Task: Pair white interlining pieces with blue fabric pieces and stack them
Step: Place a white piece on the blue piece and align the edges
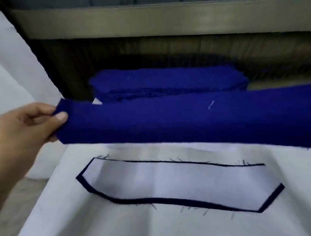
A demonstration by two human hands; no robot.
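My left hand (pixel 26 127) pinches the left end of a long blue fabric piece (pixel 179 121), thumb on top, and holds it stretched in the air across the view. Its right end runs out of the frame. Below it, on a white cloth (pixel 103 228), lies a white interlining piece (pixel 177 184) on top of a blue piece, of which only a thin dark rim shows. Behind the held piece sits a stack of blue fabric pieces (pixel 167 84). My right hand is out of view.
A dark brown machine or table surface (pixel 164 49) with an olive band (pixel 162 19) runs across the back. A white wall or sheet (pixel 3 64) rises at the left. Grey floor (pixel 15 205) shows at the lower left.
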